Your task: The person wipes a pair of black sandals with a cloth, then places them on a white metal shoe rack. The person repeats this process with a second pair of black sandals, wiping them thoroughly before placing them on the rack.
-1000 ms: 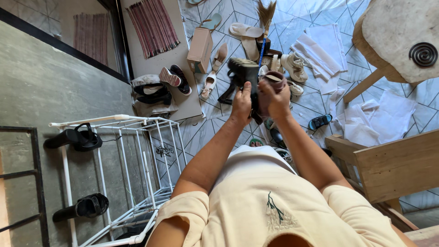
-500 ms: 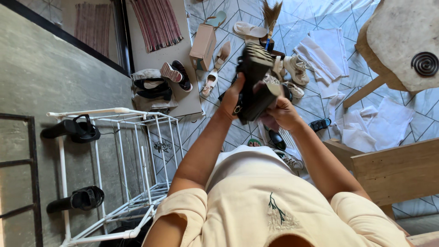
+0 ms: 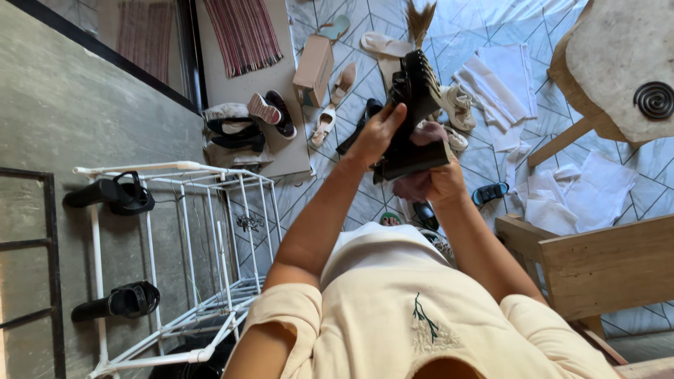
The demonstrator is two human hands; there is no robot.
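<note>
Both hands hold a black chunky-soled shoe (image 3: 413, 119) up in front of the chest, above the tiled floor (image 3: 351, 203). The left hand (image 3: 377, 133) grips its left side, fingers curled around the upper. The right hand (image 3: 432, 179) supports it from below, holding a dark cloth (image 3: 414, 184). The shoe's long axis runs away from the person, treaded sole facing right.

A black chunky shoe (image 3: 414, 119) sits above a pale diamond-lined tile floor (image 3: 484, 21), near a white rack (image 3: 189, 210) and a red-striped rug (image 3: 246, 31).
</note>
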